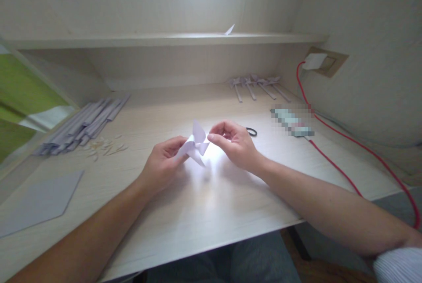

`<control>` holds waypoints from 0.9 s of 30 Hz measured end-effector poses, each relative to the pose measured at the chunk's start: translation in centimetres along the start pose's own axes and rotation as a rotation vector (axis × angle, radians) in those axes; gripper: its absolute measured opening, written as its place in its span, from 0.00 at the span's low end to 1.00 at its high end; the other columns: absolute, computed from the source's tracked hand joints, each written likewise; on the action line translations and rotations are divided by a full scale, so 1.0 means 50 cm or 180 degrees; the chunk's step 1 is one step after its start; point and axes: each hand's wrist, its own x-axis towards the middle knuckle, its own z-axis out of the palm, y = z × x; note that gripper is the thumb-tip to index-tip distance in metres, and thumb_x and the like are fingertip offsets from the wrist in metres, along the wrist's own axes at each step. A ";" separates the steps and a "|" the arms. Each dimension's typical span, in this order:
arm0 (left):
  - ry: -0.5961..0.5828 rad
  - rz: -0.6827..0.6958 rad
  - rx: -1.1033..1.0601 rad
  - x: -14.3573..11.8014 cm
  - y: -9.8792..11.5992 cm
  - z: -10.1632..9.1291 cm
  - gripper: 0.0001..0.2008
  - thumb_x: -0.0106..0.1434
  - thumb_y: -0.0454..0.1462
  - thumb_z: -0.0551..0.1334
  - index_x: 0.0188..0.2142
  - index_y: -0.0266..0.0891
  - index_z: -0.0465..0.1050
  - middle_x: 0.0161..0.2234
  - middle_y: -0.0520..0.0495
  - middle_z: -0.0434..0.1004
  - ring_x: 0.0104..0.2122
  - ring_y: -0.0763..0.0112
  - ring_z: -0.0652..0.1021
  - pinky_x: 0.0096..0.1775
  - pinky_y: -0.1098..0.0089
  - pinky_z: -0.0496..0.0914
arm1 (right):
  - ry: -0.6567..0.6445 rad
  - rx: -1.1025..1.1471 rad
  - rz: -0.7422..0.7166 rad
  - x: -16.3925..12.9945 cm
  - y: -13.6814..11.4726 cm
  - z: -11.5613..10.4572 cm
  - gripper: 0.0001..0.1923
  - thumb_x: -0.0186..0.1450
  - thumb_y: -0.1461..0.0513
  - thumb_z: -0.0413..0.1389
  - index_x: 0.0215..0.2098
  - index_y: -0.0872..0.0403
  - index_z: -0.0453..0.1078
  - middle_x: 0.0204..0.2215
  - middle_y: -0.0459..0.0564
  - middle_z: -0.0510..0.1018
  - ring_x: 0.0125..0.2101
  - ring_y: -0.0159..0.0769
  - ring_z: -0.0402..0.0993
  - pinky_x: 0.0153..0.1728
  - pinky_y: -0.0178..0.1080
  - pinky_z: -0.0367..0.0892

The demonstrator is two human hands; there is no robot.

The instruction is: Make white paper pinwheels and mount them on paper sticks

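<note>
Both hands hold a white paper pinwheel point(195, 144) above the middle of the desk point(211, 212). The left hand point(163, 166) grips its lower side; the right hand point(234, 142) pinches a blade tip.

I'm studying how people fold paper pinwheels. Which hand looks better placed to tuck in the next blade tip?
Probably the right hand: its fingers pinch at a blade tip of the paper pinwheel, free to adjust it. The left hand grips the pinwheel from below and behind, steadying it above the desk.
</note>
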 end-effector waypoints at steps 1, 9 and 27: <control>-0.0001 -0.0101 -0.0146 0.002 -0.003 0.000 0.07 0.62 0.41 0.70 0.36 0.40 0.83 0.32 0.49 0.83 0.33 0.66 0.78 0.36 0.69 0.70 | 0.0056 0.0053 0.0056 0.005 0.001 -0.004 0.09 0.65 0.55 0.65 0.37 0.53 0.76 0.32 0.47 0.80 0.33 0.34 0.74 0.35 0.36 0.65; -0.0076 -0.0530 -0.0646 0.000 -0.027 0.002 0.12 0.59 0.45 0.73 0.36 0.40 0.84 0.32 0.49 0.83 0.32 0.68 0.78 0.36 0.71 0.70 | -0.0717 0.0454 0.0449 0.014 0.010 -0.006 0.15 0.63 0.50 0.67 0.34 0.54 0.80 0.31 0.47 0.82 0.31 0.33 0.75 0.34 0.36 0.65; -0.0569 -0.0596 -0.1154 0.003 -0.013 0.012 0.15 0.60 0.49 0.73 0.37 0.40 0.85 0.39 0.43 0.87 0.39 0.59 0.84 0.49 0.62 0.75 | -0.1020 0.1403 0.0815 0.012 0.004 0.003 0.17 0.61 0.52 0.70 0.29 0.55 0.73 0.25 0.46 0.82 0.27 0.31 0.79 0.30 0.34 0.73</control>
